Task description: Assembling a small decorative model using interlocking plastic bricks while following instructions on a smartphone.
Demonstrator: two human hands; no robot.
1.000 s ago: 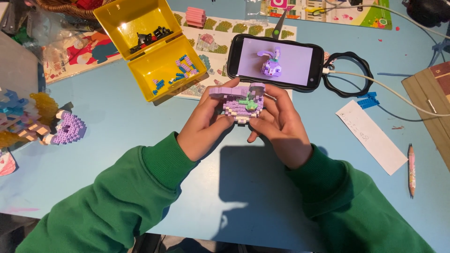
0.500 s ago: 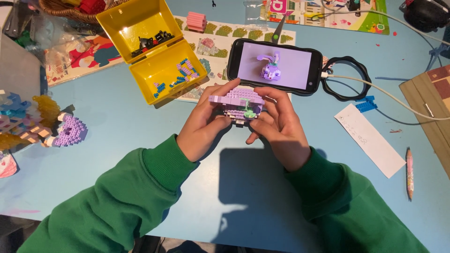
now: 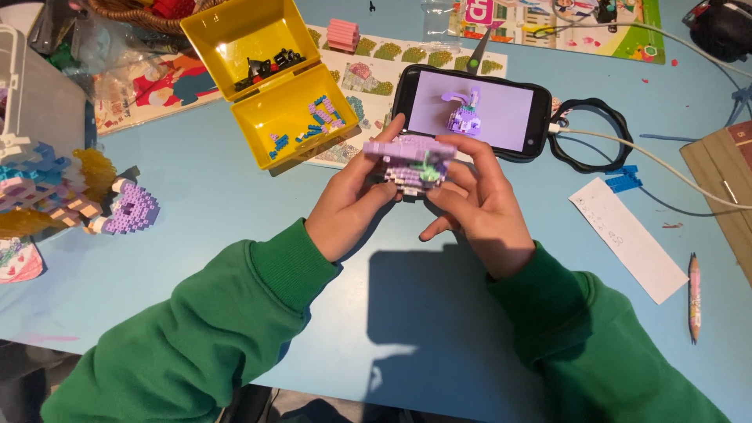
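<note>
— On the blue table [image 3: 196,211], just before the phone [image 3: 472,110]?
— Both hands, left [image 3: 348,207] and right [image 3: 478,207], grasp a purple brick model [image 3: 409,160]; its underside is hidden.

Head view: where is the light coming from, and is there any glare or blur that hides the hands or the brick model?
Head view: hard shadow on the blue table below the left hand and right hand, so light falls from the far side; bright phone screen, no glare; purple brick model sharp.
</note>
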